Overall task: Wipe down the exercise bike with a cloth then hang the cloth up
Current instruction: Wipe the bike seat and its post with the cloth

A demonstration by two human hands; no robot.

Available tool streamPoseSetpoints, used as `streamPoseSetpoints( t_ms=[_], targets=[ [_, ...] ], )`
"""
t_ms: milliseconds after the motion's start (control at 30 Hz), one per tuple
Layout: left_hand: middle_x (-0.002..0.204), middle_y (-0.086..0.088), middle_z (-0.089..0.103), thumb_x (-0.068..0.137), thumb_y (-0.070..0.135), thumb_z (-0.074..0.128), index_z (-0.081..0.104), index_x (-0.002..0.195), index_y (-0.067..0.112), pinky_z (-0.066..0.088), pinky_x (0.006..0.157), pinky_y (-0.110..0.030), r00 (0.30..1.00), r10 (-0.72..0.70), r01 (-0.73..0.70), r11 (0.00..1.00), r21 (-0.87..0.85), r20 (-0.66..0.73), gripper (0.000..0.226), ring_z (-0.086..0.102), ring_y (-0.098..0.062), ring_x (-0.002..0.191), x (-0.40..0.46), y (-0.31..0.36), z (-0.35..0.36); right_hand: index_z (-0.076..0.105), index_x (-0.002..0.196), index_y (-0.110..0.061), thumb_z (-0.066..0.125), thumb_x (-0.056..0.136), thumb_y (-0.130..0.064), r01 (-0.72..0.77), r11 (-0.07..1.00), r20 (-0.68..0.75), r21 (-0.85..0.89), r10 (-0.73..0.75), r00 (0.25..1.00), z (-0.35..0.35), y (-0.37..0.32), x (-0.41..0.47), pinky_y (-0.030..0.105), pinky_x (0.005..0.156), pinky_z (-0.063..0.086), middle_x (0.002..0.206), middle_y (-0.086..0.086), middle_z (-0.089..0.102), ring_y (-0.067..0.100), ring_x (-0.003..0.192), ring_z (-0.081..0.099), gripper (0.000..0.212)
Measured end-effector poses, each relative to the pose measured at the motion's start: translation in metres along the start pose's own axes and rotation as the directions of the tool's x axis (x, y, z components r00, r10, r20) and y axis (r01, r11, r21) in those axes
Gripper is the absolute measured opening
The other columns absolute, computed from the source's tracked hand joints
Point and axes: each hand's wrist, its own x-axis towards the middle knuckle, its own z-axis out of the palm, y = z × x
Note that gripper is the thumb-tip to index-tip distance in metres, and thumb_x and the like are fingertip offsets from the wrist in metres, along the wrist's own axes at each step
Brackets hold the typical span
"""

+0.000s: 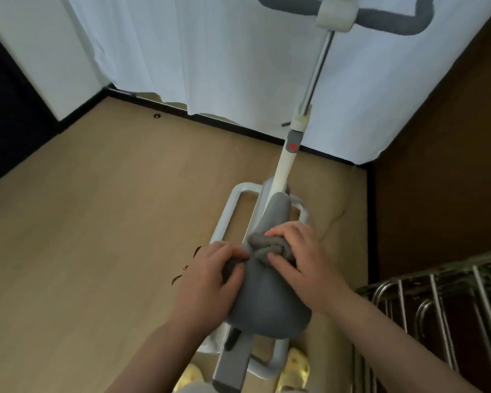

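The exercise bike stands below me, its grey saddle (267,302) in the lower middle, a white post (285,171) rising to grey handlebars (386,18) at the top. A bunched grey cloth (264,248) lies on the saddle's narrow front part. My right hand (298,259) grips the cloth from the right, thumb curled over it. My left hand (210,276) holds the saddle's left edge, its fingertips pinching the cloth's left end.
A white curtain (210,58) hangs behind the bike. A metal drying rack (442,307) stands at the lower right beside a dark brown wall (451,137). The bike's white base frame (233,205) rests on a wooden floor (97,222). Yellow slippers (295,367) show at the bottom.
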Motion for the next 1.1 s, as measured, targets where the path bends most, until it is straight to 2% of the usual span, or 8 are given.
streamPoseSetpoints(
  t_ms=[133,333,500,600,767,867,1000,1100],
  targets=[
    [0.103,0.024,0.055,0.09,0.032,0.052,0.061,0.1,0.038,0.039,0.084,-0.018,0.999,0.025,-0.025,1.0,0.015,0.034,0.015,0.047,0.001,0.102,0.0,0.0,-0.003,0.048,0.113,-0.037,0.055,0.092,-0.035,-0.182,0.983,-0.18,0.035,0.185,0.966,0.01,-0.011,-0.013,0.025,0.091,0.041,0.112,-0.019,0.043,0.006,0.107,0.043,0.023],
    [0.107,0.022,0.056,0.089,0.024,0.057,0.063,0.103,0.033,0.033,0.082,-0.009,0.996,0.07,-0.071,0.997,0.008,0.056,0.017,0.045,0.004,0.101,0.0,-0.004,-0.004,0.051,0.117,-0.04,0.057,0.093,-0.036,-0.279,0.958,-0.157,0.073,0.287,0.945,0.005,-0.02,-0.026,0.024,0.093,0.042,0.118,-0.019,0.044,-0.002,0.109,0.042,0.025],
    [0.109,0.016,0.059,0.084,0.024,0.056,0.064,0.103,0.026,0.038,0.088,-0.019,0.988,0.141,-0.142,0.99,0.004,0.066,0.021,0.048,-0.003,0.102,0.0,-0.002,-0.003,0.055,0.117,-0.038,0.058,0.085,-0.041,-0.191,0.979,-0.174,-0.068,0.177,0.969,0.018,-0.041,-0.047,0.017,0.088,0.039,0.113,-0.021,0.044,0.001,0.109,0.041,0.032],
    [0.111,0.018,0.057,0.087,0.019,0.06,0.064,0.104,0.027,0.033,0.087,-0.012,0.986,0.146,-0.147,0.989,0.008,0.083,0.019,0.044,0.0,0.103,-0.001,0.0,-0.002,0.055,0.114,-0.039,0.06,0.082,-0.048,-0.393,0.916,-0.332,0.077,0.395,0.857,0.018,-0.045,-0.055,0.021,0.086,0.046,0.11,-0.023,0.045,-0.001,0.105,0.046,0.033],
    [0.114,0.015,0.057,0.085,0.03,0.051,0.066,0.102,0.027,0.039,0.091,-0.026,0.976,0.203,-0.205,0.979,0.018,0.078,0.023,0.044,0.0,0.105,0.001,0.002,0.004,0.055,0.114,-0.038,0.06,0.08,-0.05,-0.389,0.916,-0.451,0.098,0.389,0.803,0.04,-0.063,-0.08,0.017,0.083,0.047,0.107,-0.026,0.039,0.0,0.103,0.047,0.037],
    [0.113,0.016,0.056,0.083,0.036,0.044,0.065,0.099,0.029,0.043,0.09,-0.037,0.983,0.182,-0.182,0.983,0.004,0.032,0.027,0.045,-0.004,0.104,-0.002,0.002,0.008,0.053,0.113,-0.039,0.063,0.08,-0.047,-0.484,0.817,-0.502,0.313,0.575,0.646,0.042,-0.061,-0.083,0.031,0.085,0.054,0.111,-0.025,0.041,0.002,0.102,0.051,0.035],
    [0.11,0.015,0.056,0.082,0.034,0.043,0.064,0.096,0.031,0.045,0.088,-0.044,0.985,0.172,-0.172,0.985,0.029,-0.023,0.025,0.047,-0.007,0.102,-0.002,0.005,0.015,0.054,0.114,-0.036,0.061,0.079,-0.048,-0.436,0.875,-0.465,0.209,0.482,0.743,0.04,-0.062,-0.089,0.022,0.083,0.051,0.114,-0.026,0.039,0.001,0.102,0.05,0.037],
    [0.108,0.014,0.057,0.081,0.033,0.044,0.065,0.093,0.031,0.045,0.086,-0.043,0.987,0.154,-0.152,0.988,0.031,-0.049,0.025,0.043,-0.004,0.098,-0.001,0.006,0.018,0.055,0.113,-0.035,0.062,0.082,-0.043,-0.511,0.778,-0.471,0.365,0.628,0.62,0.04,-0.058,-0.091,0.028,0.082,0.054,0.108,-0.024,0.042,0.001,0.099,0.052,0.034]
  ],
)
